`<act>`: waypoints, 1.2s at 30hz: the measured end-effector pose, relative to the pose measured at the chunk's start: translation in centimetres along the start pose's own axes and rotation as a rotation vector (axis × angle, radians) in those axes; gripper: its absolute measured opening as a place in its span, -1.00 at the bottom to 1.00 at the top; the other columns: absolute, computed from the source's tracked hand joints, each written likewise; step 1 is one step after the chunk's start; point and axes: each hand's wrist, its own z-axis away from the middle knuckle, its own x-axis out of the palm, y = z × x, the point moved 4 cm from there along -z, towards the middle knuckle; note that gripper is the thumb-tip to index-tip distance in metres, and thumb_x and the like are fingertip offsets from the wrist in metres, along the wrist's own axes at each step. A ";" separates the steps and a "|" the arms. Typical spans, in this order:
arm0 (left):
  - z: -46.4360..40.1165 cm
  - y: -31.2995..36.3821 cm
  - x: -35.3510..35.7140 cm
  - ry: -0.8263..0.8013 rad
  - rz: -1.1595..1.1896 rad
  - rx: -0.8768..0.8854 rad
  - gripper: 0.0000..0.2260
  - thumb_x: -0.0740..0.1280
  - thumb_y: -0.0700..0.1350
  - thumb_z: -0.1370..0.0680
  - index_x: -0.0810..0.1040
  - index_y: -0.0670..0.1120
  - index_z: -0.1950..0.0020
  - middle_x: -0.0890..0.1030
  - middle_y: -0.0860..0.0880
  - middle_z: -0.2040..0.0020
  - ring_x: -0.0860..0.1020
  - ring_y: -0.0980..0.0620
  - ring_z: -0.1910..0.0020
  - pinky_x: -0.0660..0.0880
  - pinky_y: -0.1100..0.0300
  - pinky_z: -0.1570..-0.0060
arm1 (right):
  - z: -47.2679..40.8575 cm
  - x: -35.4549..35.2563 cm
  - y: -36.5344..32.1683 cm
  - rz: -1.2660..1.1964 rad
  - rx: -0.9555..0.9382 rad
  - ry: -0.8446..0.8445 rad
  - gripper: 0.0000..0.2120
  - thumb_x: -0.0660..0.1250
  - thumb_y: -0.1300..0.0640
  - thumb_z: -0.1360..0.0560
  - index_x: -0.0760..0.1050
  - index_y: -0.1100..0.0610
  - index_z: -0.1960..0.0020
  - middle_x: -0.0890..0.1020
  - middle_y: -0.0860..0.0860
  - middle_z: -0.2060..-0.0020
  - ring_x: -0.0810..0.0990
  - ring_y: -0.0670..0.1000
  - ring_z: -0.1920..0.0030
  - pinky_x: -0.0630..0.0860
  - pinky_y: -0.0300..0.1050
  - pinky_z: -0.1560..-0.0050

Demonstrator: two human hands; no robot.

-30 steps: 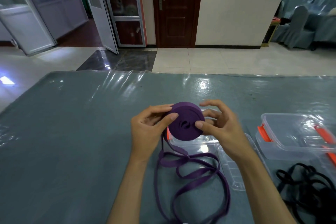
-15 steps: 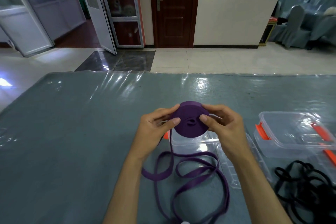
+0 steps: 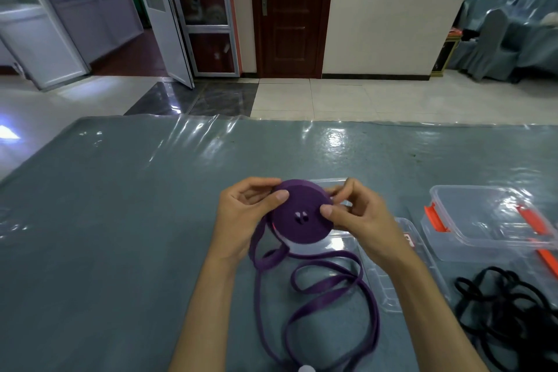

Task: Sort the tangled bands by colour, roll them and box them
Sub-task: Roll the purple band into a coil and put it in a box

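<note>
Above the open clear box at the near middle of the surface, we found the purple roll held up in both hands, flat face towards the camera. The left hand gripped the roll's left rim, thumb pressed on the face and the fingers curled behind. The right hand pinched the opposite rim, thumb on the face and fingers curled over the far edge. We judged this two-sided hold to serve the winding: each thumb kept the coil flat while the rim could be turned to take up more band.

From the roll's lower left edge the loose purple band hung down and lay in open loops on the surface, on the near side of the box. We judged the rolling well advanced but unfinished, and boxing not yet begun for this colour.

The band appeared flat, woven and limp; the roll was a tight disc with a small opening at its centre. The box was thin, glossy plastic. To the right of it stood a second clear box with orange clips, and nearer than that lay a tangle of black band. The surface was grey cloth under a shiny, wrinkled film.
</note>
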 end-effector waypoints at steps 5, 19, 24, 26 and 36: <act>0.6 -0.9 -0.6 -0.016 -0.014 -0.030 -0.68 0.67 0.01 -0.39 0.78 -0.05 -0.08 0.75 -0.15 -0.14 0.73 -0.11 -0.15 0.64 0.05 -0.22 | 0.1 0.4 -0.2 0.074 -0.038 0.013 -0.67 0.57 0.13 -0.49 0.62 0.01 -0.23 0.76 0.14 -0.03 0.77 0.20 -0.01 0.72 -0.01 0.06; 0.7 0.0 0.7 -0.126 -0.083 0.003 -0.75 0.52 -0.14 -0.53 0.75 0.02 -0.19 0.76 -0.07 -0.15 0.72 -0.03 -0.17 0.60 0.26 -0.16 | 0.3 -0.2 0.9 -0.012 -0.140 0.131 -0.63 0.59 0.21 -0.47 0.66 -0.01 -0.24 0.75 0.13 -0.11 0.76 0.17 -0.10 0.72 -0.02 0.01; 0.5 -0.2 0.4 0.026 -0.095 0.023 -0.84 0.62 -0.13 -0.43 0.77 0.01 0.02 0.78 -0.09 0.02 0.76 -0.01 0.01 0.63 0.28 0.00 | 0.3 -0.5 1.4 0.048 -0.040 0.072 -0.58 0.69 -0.06 -0.36 0.49 0.04 0.03 0.76 0.06 0.08 0.78 0.13 0.10 0.72 0.03 0.15; 0.5 -0.8 0.6 0.050 -0.078 0.001 -0.88 0.63 -0.15 -0.44 0.75 -0.04 0.08 0.78 -0.14 0.05 0.76 -0.04 0.05 0.65 0.24 0.03 | 0.2 -0.7 1.7 0.041 -0.008 0.042 -0.57 0.69 -0.04 -0.38 0.52 0.04 -0.06 0.77 0.14 0.07 0.78 0.23 0.09 0.73 0.06 0.17; 0.4 -1.8 0.1 -0.059 -0.163 -0.062 -0.84 0.61 -0.24 -0.45 0.77 -0.04 0.03 0.78 -0.11 0.03 0.76 0.00 0.02 0.64 0.27 0.01 | 0.3 -1.3 2.6 0.061 0.113 -0.075 -0.39 0.69 -0.03 -0.37 0.52 -0.11 -0.34 0.76 0.19 -0.07 0.77 0.27 -0.02 0.74 0.14 0.08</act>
